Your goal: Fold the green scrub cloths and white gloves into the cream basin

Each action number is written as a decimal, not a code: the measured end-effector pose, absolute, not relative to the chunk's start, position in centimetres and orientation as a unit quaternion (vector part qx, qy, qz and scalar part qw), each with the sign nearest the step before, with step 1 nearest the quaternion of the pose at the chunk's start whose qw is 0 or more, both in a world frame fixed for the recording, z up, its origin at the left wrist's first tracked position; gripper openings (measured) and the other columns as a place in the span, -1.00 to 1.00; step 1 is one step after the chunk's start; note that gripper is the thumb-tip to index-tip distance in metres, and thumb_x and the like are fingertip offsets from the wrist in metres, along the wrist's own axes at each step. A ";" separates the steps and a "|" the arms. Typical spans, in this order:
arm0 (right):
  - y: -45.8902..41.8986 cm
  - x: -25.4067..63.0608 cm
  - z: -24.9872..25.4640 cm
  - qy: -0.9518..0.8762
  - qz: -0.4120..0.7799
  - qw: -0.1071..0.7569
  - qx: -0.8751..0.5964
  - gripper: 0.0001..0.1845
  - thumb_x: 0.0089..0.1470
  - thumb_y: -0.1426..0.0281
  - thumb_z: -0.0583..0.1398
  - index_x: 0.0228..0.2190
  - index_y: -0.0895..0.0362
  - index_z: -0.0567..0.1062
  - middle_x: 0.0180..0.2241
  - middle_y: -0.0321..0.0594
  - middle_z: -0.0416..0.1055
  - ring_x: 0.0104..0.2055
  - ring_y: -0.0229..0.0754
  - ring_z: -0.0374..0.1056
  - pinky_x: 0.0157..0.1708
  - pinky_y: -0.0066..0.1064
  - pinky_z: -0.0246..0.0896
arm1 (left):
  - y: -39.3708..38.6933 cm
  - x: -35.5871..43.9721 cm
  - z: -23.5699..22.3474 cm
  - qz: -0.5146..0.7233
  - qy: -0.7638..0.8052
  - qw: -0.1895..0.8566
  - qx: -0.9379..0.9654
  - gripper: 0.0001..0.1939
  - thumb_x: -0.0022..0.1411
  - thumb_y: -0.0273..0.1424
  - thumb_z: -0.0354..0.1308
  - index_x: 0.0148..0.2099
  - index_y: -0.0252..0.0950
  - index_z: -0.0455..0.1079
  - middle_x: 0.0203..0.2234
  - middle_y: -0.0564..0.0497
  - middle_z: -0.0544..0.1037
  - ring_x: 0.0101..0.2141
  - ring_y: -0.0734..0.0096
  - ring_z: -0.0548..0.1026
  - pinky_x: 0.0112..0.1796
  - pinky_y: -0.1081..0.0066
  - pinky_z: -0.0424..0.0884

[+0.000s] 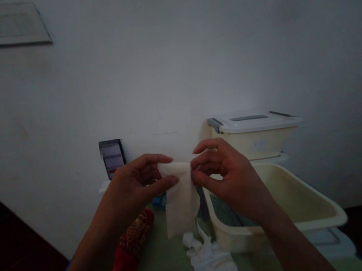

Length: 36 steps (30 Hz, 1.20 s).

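Between my two hands a thin piece of white cloth or tissue (180, 206) hangs down, held up by its top edge. My left hand (143, 178) pinches its upper left part between thumb and fingers. At the upper right corner, my right hand (225, 165) grips the edge with thumb and fingertips, its index finger raised. Below the hanging piece, a crumpled white cloth (214, 264) with a gathered surface lies on the green tabletop (167, 261). I cannot make out exactly what kind of fabric either piece is.
Right of my hands stands an open cream bin (309, 198) with dark green woven material (228, 213) inside. Behind it is a lidded storage box (251, 141). A red patterned item (135, 243) lies under my left forearm. A phone or tablet (114, 160) leans near the wall (145, 69).
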State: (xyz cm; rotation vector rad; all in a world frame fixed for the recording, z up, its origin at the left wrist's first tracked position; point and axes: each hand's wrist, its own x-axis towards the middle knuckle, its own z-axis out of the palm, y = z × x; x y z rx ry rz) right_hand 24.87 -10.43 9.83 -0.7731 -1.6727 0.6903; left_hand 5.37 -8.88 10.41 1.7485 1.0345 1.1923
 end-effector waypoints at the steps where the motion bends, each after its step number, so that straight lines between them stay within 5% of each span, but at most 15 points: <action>1: -10.4 24.9 9.8 -0.710 0.289 0.554 -0.326 -0.65 0.00 0.49 0.26 -0.15 0.04 0.35 -0.39 -0.38 0.48 -0.45 -0.35 0.44 -0.44 -0.53 0.37 | -8.9 5.4 10.4 0.465 0.406 0.382 0.688 -0.62 -0.04 -0.36 0.38 -0.12 -0.27 0.48 -0.52 0.05 0.55 -0.46 0.37 0.54 -0.43 0.45 0.47; 11: -10.4 24.9 9.7 -0.749 0.139 0.534 -0.367 -0.87 0.05 0.50 0.21 -0.31 0.08 0.48 -0.41 -0.32 0.50 -0.40 -0.30 0.44 -0.40 -0.46 0.35 | -9.0 5.7 10.5 0.472 0.394 0.423 0.666 -0.63 -0.06 -0.43 0.38 -0.15 -0.25 0.44 -0.50 0.09 0.54 -0.43 0.40 0.55 -0.37 0.44 0.48; 17: -10.5 25.1 9.8 -0.733 0.227 0.544 -0.340 -0.71 0.01 0.57 0.21 -0.22 0.05 0.37 -0.35 -0.37 0.44 -0.43 -0.37 0.43 -0.46 -0.56 0.32 | -9.1 5.7 10.4 0.464 0.402 0.426 0.665 -0.62 -0.04 -0.39 0.38 -0.13 -0.25 0.44 -0.52 0.09 0.53 -0.42 0.37 0.56 -0.35 0.41 0.49; 36: -10.5 25.3 10.1 -0.815 0.136 0.490 -0.278 -0.67 0.08 0.68 0.10 -0.29 0.10 0.55 -0.30 -0.26 0.45 -0.25 -0.32 0.38 -0.23 -0.48 0.27 | -8.9 5.9 10.3 0.442 0.402 0.382 0.705 -0.68 0.05 -0.36 0.33 -0.14 -0.27 0.39 -0.60 0.19 0.37 -0.53 0.55 0.41 -0.47 0.54 0.36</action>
